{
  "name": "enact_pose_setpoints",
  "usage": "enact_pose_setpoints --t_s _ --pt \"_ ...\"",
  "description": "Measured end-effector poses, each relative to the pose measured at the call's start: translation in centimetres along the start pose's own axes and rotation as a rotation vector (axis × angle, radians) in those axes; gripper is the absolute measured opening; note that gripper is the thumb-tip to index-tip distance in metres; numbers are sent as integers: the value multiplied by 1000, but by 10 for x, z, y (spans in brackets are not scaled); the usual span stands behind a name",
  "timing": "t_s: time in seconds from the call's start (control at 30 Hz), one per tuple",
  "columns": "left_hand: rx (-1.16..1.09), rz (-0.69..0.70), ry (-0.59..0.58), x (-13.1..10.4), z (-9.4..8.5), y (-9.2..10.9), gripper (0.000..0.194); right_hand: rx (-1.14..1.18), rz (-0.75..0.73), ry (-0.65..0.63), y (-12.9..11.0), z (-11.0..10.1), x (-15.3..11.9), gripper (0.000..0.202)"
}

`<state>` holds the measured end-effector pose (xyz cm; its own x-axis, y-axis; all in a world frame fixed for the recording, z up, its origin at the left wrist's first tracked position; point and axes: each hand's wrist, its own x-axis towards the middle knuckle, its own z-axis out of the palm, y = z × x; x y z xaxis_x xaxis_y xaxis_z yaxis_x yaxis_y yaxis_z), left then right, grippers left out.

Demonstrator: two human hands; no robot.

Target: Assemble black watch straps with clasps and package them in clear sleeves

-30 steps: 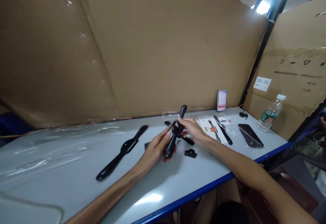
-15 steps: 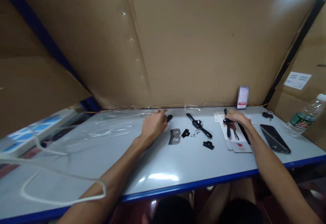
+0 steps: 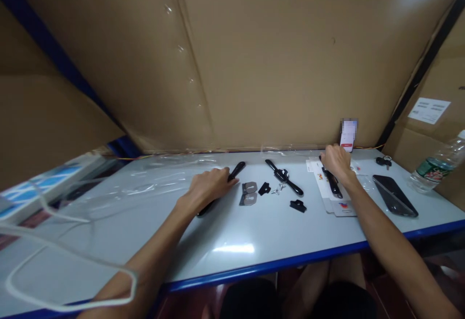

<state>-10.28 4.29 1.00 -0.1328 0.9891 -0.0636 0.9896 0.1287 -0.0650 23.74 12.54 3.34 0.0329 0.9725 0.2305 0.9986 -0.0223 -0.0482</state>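
Observation:
My left hand (image 3: 212, 183) is closed over the middle of a black two-handled spokeshave (image 3: 238, 170), whose ends stick out on both sides. Its centre is hidden. My right hand (image 3: 336, 163) grips another black spokeshave (image 3: 333, 186) above a printed white cardboard package (image 3: 329, 205). Between the hands a third spokeshave (image 3: 284, 177) lies slantwise. Near it lie two grey metal blades (image 3: 249, 194), a black cap piece (image 3: 264, 189), several small silver screws (image 3: 278, 189) and a second black cap piece (image 3: 298, 205).
At the right lie a dark phone (image 3: 394, 195) and keys (image 3: 383, 161); a water bottle (image 3: 436, 169) stands beyond. Another phone (image 3: 348, 135) leans upright at the back. Clear plastic film (image 3: 163, 178) and a white cable (image 3: 72, 304) are at left. Cardboard (image 3: 261, 67) walls the back.
My left hand has shifted left and nearer, showing more of its spokeshave. My right hand has risen slightly, and the spokeshave in it has turned to a slant.

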Motion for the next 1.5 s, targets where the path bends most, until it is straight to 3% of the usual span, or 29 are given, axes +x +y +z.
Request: enact_pose_setpoints --t_s 0.07,0.2,0.37,0.63,0.77,0.97,1.03,1.1,1.2,1.27,1.5 --pt "-15 31 -3 1 3 0 47 59 -127 31 -18 1 -11 35" --pt "-59 48 8 3 8 6 43 167 -395 -61 -61 18 -41 41" --pt "-140 38 52 6 13 15 39 179 -449 -112 -89 39 -54 40" --pt "-183 65 103 14 21 20 35 324 -295 -312 -66 34 -31 46" --pt "-170 79 111 14 23 20 35 362 -286 -272 -57 36 -29 41" --pt "-261 54 184 16 20 19 29 367 -263 -262 -55 31 -27 14" --pt "-418 49 231 16 17 19 24 309 -236 -215 -50 25 -24 16" --pt "-733 34 220 15 13 20 21 218 -208 -152 -42 21 -19 20" --pt "-1351 -9 61 12 10 24 17 68 -144 -111 -30 18 -12 28" --pt "-1621 -26 -54 9 10 28 14 9 -115 -119 -24 19 -8 30" --pt "-1929 -64 -245 6 14 39 13 -35 -121 -139 -21 22 -7 31"
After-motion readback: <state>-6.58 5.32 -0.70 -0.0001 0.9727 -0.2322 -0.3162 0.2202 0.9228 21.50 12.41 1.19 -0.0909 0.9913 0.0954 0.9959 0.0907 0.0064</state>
